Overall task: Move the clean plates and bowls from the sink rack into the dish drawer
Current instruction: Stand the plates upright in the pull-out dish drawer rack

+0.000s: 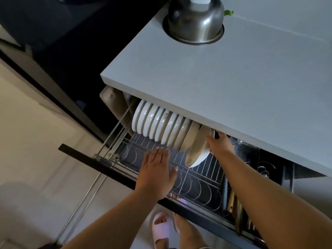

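Head view: a plate [195, 155] is gripped on edge by the right hand [218, 143] at the right end of the dish drawer [197, 175] row; the left hand [156, 169], fingers straight, is held just left.

White plates [158, 121], grey countertop [233, 83], silver steel bowl [195, 20], pale pink slipper [160, 229], blk drawer front [100, 163].

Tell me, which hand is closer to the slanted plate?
Right. The right hand grips the tilted plate at its upper edge; the left hand hovers open over the wire rack, beside it.
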The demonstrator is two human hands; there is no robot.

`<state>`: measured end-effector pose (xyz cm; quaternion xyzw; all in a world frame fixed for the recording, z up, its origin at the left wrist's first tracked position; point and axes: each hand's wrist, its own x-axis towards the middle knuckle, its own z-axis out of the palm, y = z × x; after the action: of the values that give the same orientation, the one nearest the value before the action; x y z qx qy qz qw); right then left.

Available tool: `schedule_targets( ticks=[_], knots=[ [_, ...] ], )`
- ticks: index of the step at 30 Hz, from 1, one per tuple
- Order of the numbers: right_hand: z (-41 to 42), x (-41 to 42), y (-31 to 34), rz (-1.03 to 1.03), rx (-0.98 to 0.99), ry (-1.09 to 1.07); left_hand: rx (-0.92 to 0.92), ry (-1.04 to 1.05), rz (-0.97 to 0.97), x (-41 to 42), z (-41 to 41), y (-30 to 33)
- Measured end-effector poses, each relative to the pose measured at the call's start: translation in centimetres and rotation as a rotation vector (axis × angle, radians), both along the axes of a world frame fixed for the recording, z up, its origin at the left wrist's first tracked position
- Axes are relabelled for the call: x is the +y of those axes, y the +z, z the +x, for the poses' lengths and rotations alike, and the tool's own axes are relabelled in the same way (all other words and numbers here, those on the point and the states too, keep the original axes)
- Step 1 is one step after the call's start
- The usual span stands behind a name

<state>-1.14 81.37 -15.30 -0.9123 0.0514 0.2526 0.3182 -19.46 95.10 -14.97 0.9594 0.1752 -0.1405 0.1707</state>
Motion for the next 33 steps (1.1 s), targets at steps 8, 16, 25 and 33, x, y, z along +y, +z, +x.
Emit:
schedule_targets(
  ticks=[8,16,25,33],
  knots=[
    [1.6,2.1,-1.2,-0.082,-0.003,0.1,-0.003,0.02,-0.034,0.1,-0.1,-0.4],
    [2.3,3.4,-2.4,-0.148,-0.018,0.14,0.019,0.038,-0.074,0.2,-0.2,-0.4],
    [3.3,4.7,-2.3,-0.466,-0.037,0.381,0.029,0.052,-0.086,0.3,-0.1,0.0],
    [3.5,4.8,-2.0,-0.563,-0.131,0.559,0.015,0.076,-0.091,0.2,0.0,-0.2]
  ],
)
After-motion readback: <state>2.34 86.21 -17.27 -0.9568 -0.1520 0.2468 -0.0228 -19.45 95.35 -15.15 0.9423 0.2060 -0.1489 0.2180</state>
